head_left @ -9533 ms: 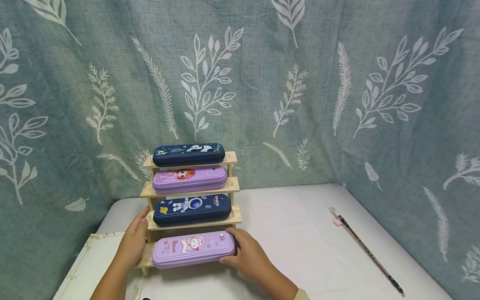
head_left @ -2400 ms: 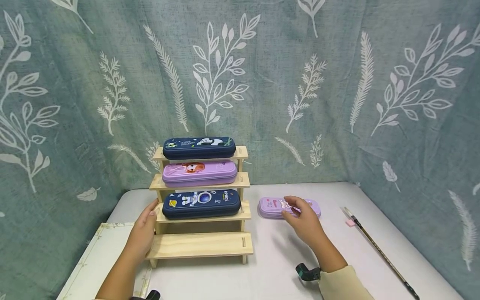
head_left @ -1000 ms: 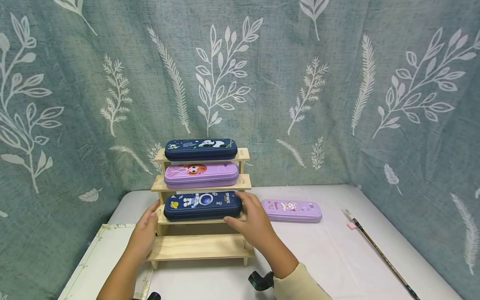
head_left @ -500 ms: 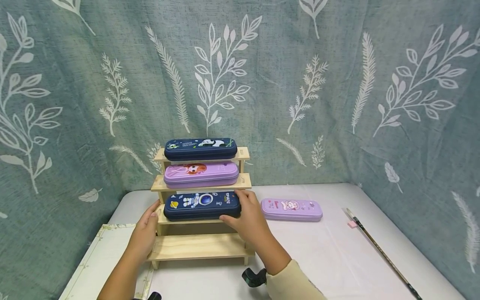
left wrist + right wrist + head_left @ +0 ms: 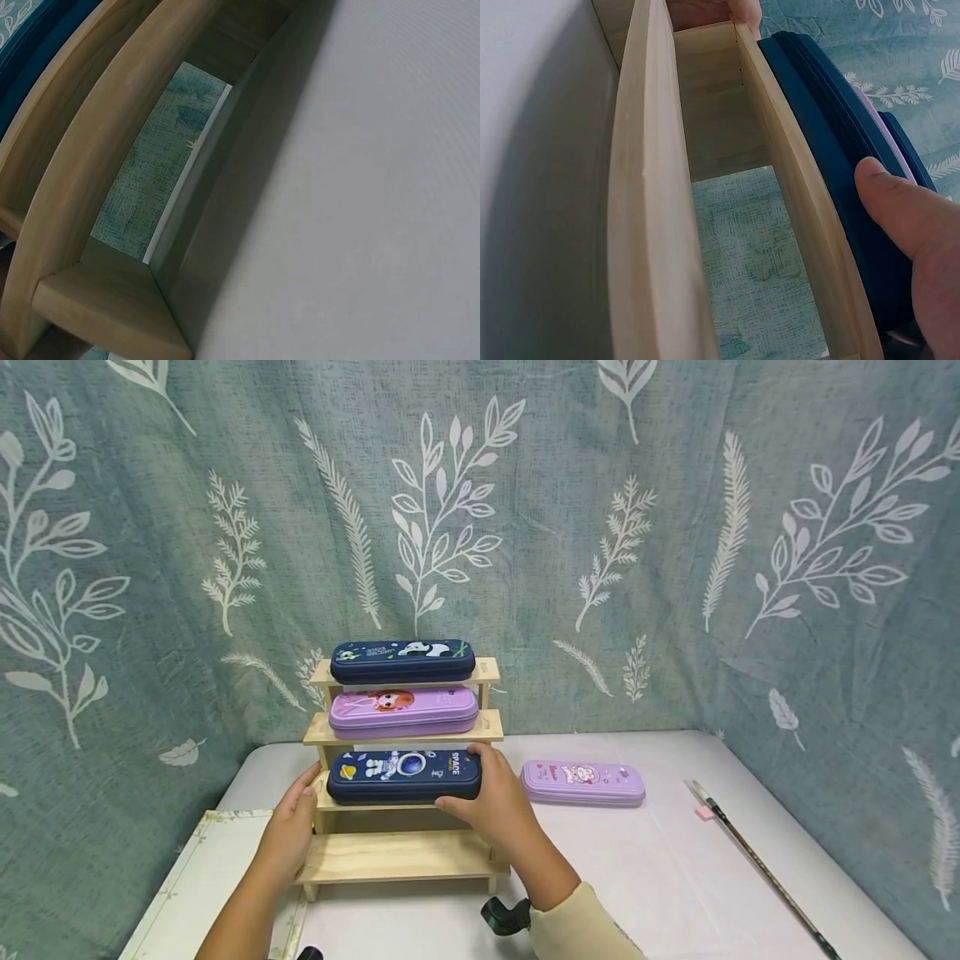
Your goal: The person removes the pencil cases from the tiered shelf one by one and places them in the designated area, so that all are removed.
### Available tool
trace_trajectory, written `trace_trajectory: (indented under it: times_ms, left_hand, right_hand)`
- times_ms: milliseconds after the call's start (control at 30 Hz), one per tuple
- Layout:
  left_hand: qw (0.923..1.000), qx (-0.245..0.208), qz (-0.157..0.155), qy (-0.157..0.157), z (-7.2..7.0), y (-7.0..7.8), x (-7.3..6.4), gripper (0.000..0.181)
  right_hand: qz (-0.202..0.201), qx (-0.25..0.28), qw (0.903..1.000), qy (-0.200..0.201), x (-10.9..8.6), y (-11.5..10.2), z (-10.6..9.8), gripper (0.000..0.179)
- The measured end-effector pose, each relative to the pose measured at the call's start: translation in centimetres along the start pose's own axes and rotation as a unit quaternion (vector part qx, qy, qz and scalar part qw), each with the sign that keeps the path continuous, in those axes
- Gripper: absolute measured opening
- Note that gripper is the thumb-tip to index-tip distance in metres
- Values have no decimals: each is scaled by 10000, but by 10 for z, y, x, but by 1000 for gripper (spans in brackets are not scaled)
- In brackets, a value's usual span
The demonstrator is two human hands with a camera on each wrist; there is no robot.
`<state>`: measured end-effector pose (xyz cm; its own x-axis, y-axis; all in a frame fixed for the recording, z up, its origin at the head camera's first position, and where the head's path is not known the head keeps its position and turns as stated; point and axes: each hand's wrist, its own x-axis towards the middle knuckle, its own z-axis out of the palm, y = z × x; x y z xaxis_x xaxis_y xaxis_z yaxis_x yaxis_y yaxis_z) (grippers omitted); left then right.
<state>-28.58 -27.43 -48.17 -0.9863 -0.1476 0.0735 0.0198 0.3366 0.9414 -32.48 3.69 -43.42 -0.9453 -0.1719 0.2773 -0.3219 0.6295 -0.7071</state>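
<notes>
The step in hand looks to be the taking hold of a dark-navy, rounded-oblong, zipped case with an astronaut print [image 5: 405, 777], which lies lengthwise at the 2nd shelf up of a pale, 4-tier, stepped wooden stand [image 5: 397, 856]. The right hand [image 5: 498, 797] comes in from 4 o'clock and pinches the case's 3 o'clock end, thumb on the front wall and fingers at the back corner – spread only as wide as the case is deep. Whether the case's weight is off the shelf, I cannot tell. The left hand [image 5: 288, 827] braces the stand at 9 o'clock, its thumb to the front; how firmly its fingers close there is not clear. At 12 o'clock from the held case, on the 2 higher shelves, sit a purple zipped case with a red-haired figure [image 5: 405, 710] and a navy zipped case with a panda [image 5: 401, 660]. A lilac zipped case with a cartoon animal [image 5: 583, 782] lies on the white-covered table [image 5: 660, 877] at 2 o'clock from the stand. As I judge it, moving the held case calls for a level lift towards 6 o'clock, clear of the shelf above – with the stand kept steady.
</notes>
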Motion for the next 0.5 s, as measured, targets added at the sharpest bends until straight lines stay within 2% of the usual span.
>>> trace_trajectory:
  times_ms: [133, 500]
  left_hand:
    - [10000, 6, 41, 12, 0, 1, 0, 55]
    - [10000, 23, 57, 27, 0, 2, -2, 55]
  right_hand:
    - [150, 58, 9999, -7, 0, 3, -1, 94]
    - [-28, -165, 9998, 87, -7, 4, -1, 95]
